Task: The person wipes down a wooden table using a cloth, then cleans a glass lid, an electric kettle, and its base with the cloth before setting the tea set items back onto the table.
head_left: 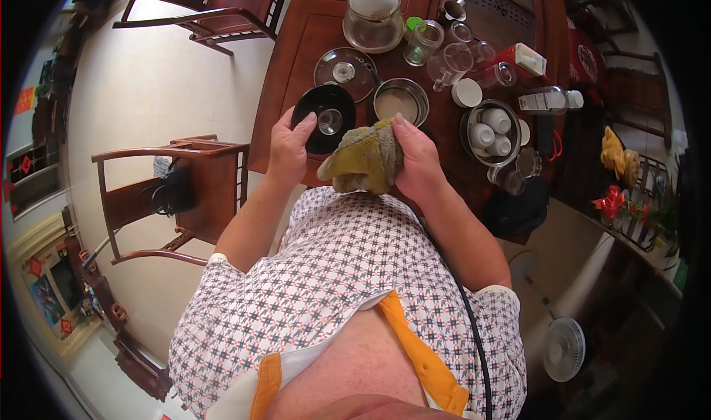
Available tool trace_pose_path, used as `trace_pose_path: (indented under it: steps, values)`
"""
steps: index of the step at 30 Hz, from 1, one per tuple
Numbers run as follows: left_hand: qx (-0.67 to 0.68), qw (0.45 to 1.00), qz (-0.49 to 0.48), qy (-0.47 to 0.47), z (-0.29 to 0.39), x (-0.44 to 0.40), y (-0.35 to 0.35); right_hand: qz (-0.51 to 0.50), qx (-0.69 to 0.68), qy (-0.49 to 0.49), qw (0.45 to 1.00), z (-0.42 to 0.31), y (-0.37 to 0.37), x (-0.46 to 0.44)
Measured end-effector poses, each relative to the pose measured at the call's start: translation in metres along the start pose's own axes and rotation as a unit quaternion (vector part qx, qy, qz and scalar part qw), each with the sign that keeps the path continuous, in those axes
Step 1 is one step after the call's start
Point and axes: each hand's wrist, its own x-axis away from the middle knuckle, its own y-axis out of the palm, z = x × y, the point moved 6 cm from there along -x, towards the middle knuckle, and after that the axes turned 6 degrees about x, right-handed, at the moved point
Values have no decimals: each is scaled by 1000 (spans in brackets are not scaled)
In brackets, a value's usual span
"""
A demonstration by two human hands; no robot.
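Over the edge of the dark wooden table, my left hand (pixel 290 144) grips the rim of a round black dish (pixel 309 109) with a clear round piece at its middle. My right hand (pixel 419 153) is closed on a yellow-green and grey cloth (pixel 366 157), which hangs close beside the dish. Just beyond them on the table are a glass lid (pixel 363 87) with a round knob and a steel pot (pixel 421 98). The cloth partly covers the near side of the pot.
A glass kettle (pixel 372 31) stands at the back of the table (pixel 315 16). Glass jars and mugs (pixel 449 63), a steel bowl (pixel 466 140) of white cups and a bottle (pixel 548 101) are to the right. A wooden chair (pixel 207 198) stands left, a fan (pixel 564 348) lower right.
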Motion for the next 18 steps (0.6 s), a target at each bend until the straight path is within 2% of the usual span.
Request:
trace_pose_path:
  steps: [5,8,11,14,17,18]
  values:
    - [-13,1000,-24,-10,-12,3,6,19,30,63,997,6,-8,2]
    - [-34,999,-12,6,-26,6,2,-13,-8,26,1000,5,-11,4]
    - [-70,997,-22,35,-32,7,-2,-1,7,38,999,-4,-6,9]
    - [-192,979,-40,61,-28,9,-3,46,10,12,999,-9,-7,9]
    - [-335,930,-81,130,-5,11,10,11,272,-90,958,-10,-16,6]
    - [-393,907,-100,110,0,11,12,8,333,-86,939,-9,-16,6]
